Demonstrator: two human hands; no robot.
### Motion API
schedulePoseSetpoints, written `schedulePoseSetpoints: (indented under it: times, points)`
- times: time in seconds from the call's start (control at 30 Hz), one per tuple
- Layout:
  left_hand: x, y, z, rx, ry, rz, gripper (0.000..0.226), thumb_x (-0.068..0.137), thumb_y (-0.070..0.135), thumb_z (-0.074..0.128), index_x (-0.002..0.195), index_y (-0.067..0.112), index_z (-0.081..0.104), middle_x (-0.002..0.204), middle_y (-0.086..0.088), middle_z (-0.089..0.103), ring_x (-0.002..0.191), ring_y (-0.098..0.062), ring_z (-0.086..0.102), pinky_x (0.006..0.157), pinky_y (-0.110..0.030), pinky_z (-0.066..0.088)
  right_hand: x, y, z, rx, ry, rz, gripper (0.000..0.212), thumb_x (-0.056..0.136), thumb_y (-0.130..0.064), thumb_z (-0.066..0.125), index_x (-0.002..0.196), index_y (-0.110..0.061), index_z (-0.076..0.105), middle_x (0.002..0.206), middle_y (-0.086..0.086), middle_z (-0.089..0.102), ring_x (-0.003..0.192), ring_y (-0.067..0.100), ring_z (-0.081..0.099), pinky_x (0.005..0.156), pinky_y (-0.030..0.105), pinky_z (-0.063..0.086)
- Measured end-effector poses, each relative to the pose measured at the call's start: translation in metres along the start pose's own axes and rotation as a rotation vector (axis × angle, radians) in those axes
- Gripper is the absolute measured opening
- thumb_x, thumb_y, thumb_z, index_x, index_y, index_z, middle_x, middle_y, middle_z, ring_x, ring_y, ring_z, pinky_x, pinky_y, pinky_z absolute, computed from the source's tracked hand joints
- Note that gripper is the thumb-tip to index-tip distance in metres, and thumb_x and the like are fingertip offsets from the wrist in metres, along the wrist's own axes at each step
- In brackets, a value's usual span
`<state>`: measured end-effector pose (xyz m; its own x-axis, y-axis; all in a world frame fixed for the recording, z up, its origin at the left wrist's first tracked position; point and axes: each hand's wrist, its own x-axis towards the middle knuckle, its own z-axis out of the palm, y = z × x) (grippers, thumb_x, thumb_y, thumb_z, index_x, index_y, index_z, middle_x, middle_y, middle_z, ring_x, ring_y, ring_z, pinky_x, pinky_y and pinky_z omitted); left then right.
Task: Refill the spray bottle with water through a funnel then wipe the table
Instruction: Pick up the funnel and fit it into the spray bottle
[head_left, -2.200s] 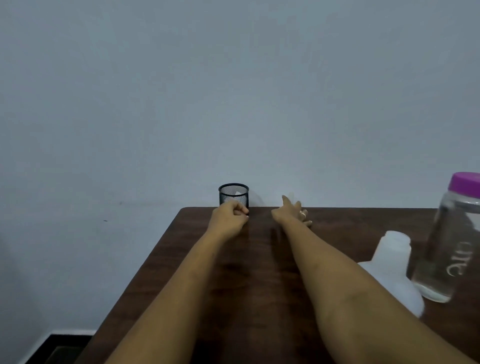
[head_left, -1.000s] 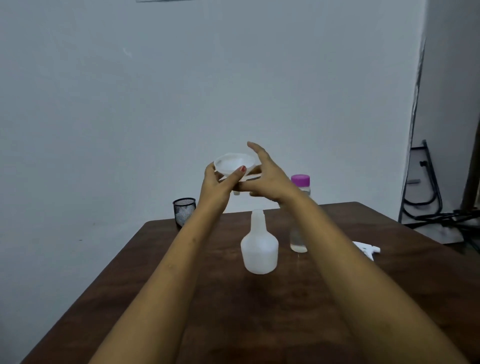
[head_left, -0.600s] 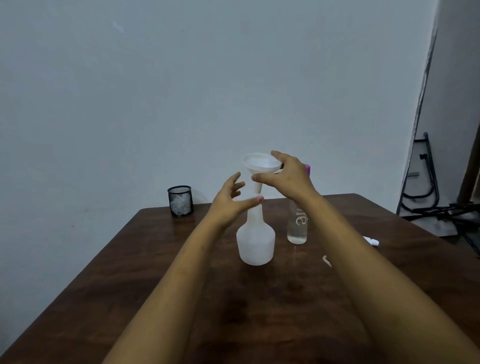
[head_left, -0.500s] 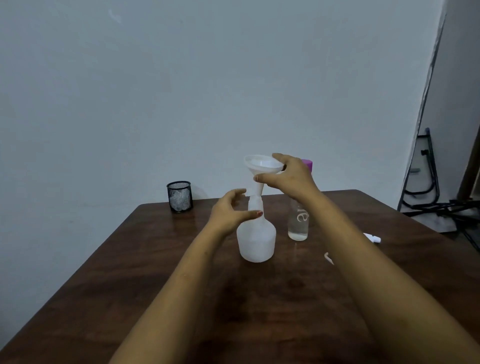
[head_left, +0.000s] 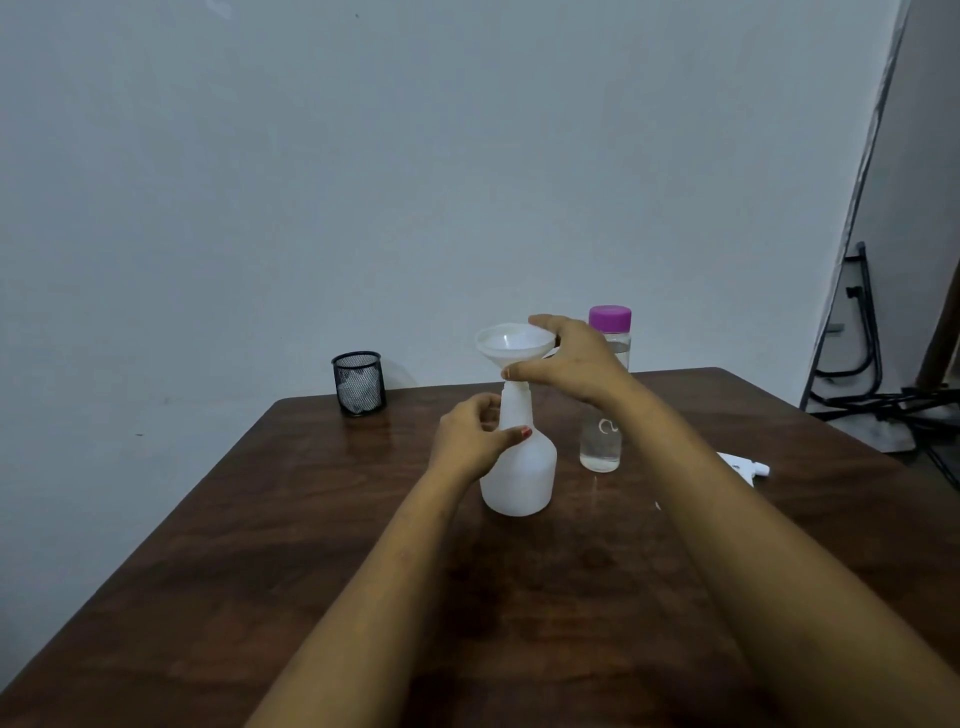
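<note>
- Head view looks down along a dark wooden surface (head_left: 249, 545) that stands against a pale wall.
- A white, translucent spray bottle (head_left: 519, 478) stands upright near the middle of the surface.
- A white funnel (head_left: 511, 343) sits upright with its stem in the spray bottle's neck and its bowl facing up.
- The right grip (head_left: 576, 364) holds the funnel's bowl from the right side. The thumb lies under the bowl beside the stem, and the forefinger reaches over the far rim.
- The left grip (head_left: 467, 441) holds the spray bottle at its shoulder. A thumb with a red nail presses on the near side, and the fingers curl round the left of the neck.
- A clear water bottle (head_left: 601, 441) with a purple cap (head_left: 610, 317) stands upright just to the right of the spray bottle and a little behind it. The right hand and wrist hide its middle part, and clear liquid shows in its base.
- A white spray head (head_left: 748, 465) lies on the surface further right, and the right forearm hides most of it.
- A black mesh cup (head_left: 358, 383) stands at the far left corner of the surface, close to the wall, with something white inside.
- A black metal frame (head_left: 857, 338) and dark cables are on the floor at the far right, beyond the surface's edge.
</note>
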<state>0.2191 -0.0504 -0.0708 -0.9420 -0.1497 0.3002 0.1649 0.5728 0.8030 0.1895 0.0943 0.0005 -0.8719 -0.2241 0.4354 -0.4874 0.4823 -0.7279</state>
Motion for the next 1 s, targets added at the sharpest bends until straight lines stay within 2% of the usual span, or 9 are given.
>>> schedulePoseSetpoints:
  times: [0.13,0.3,0.43,0.53,0.6,0.73,0.8,0.9,1.0]
  points:
    - [0.0,-0.002,-0.001,0.015,0.009,0.02,0.049,0.078,0.034,0.075,0.122,0.022,0.058,0.119,0.002,0.063,0.099,-0.011,0.057,0.082,-0.03,0.048,-0.004,0.011,0.009,0.035,-0.016,0.019,0.081,0.072,-0.026,0.081,0.142,-0.017,0.041,0.137,0.006,0.051,0.116,0.021,0.053,0.089,0.027,0.047]
    - [0.003,-0.004,-0.009,0.069,0.024,0.022,0.052,0.081,0.032,0.072,0.129,0.022,0.055,0.125,0.001,0.061,0.106,-0.015,0.058,0.088,-0.034,0.05,-0.008,0.017,0.02,0.099,-0.034,0.028,0.087,0.073,-0.018,0.08,0.146,-0.025,0.033,0.133,0.005,0.053,0.12,0.02,0.051,0.096,0.045,0.051]
    - [0.005,-0.007,-0.017,0.076,-0.021,0.018,0.051,0.083,0.031,0.071,0.131,0.022,0.054,0.127,0.001,0.06,0.107,-0.013,0.057,0.089,-0.031,0.047,-0.007,0.014,0.034,0.123,-0.005,-0.022,0.09,0.074,-0.012,0.079,0.147,-0.03,0.029,0.141,0.004,0.046,0.119,0.02,0.05,0.098,0.041,0.05]
    - [0.003,-0.009,-0.018,0.066,-0.026,0.022,0.051,0.085,0.029,0.069,0.133,0.021,0.052,0.13,0.0,0.059,0.114,-0.015,0.056,0.091,-0.03,0.045,-0.006,0.016,0.041,0.147,0.016,-0.03,0.093,0.075,-0.01,0.078,0.147,-0.035,0.025,0.135,0.002,0.048,0.101,0.014,0.058,0.082,0.026,0.053]
    - [0.003,-0.011,-0.017,0.026,-0.031,0.015,0.052,0.086,0.028,0.068,0.135,0.021,0.05,0.132,-0.001,0.058,0.118,-0.017,0.055,0.091,-0.028,0.043,-0.007,0.018,0.042,0.171,0.016,-0.013,0.098,0.076,-0.01,0.078,0.148,-0.038,0.017,0.12,0.0,0.051,0.089,0.006,0.059,0.073,0.018,0.051]
    - [0.002,-0.015,-0.014,-0.027,-0.011,0.004,0.059,0.082,0.026,0.072,0.136,0.021,0.049,0.135,-0.002,0.056,0.122,-0.017,0.052,0.092,-0.028,0.041,-0.008,0.022,0.03,0.142,0.017,-0.001,0.113,0.073,-0.016,0.082,0.15,-0.038,0.003,0.106,0.002,0.061,0.1,0.016,0.063,0.087,0.031,0.052]
    - [-0.002,-0.02,-0.016,-0.081,0.067,0.004,0.074,0.075,0.025,0.079,0.14,0.022,0.045,0.139,-0.001,0.052,0.126,-0.017,0.048,0.1,-0.033,0.041,-0.009,0.024,0.015,0.137,0.032,-0.017,0.114,0.071,-0.024,0.083,0.149,-0.04,0.003,0.109,0.001,0.061,0.098,0.015,0.064,0.082,0.023,0.049]
    - [-0.01,-0.023,-0.022,-0.195,0.179,-0.001,0.087,0.068,0.02,0.085,0.142,0.022,0.039,0.137,-0.001,0.052,0.127,-0.015,0.047,0.105,-0.036,0.04,-0.011,0.038,-0.015,0.196,0.292,-0.05,0.102,0.069,-0.031,0.084,0.145,-0.043,0.016,0.096,-0.009,0.06,0.079,0.004,0.063,0.064,0.006,0.044]
    - [-0.021,-0.013,-0.025,-0.289,0.471,0.123,0.06,0.072,0.009,0.08,0.124,0.025,0.054,0.113,0.005,0.062,0.106,-0.008,0.059,0.097,-0.037,0.048,-0.007,0.065,-0.037,0.306,0.615,0.013,0.085,0.073,-0.03,0.082,0.14,-0.032,0.029,0.1,-0.004,0.057,0.083,0.009,0.058,0.066,0.017,0.047]
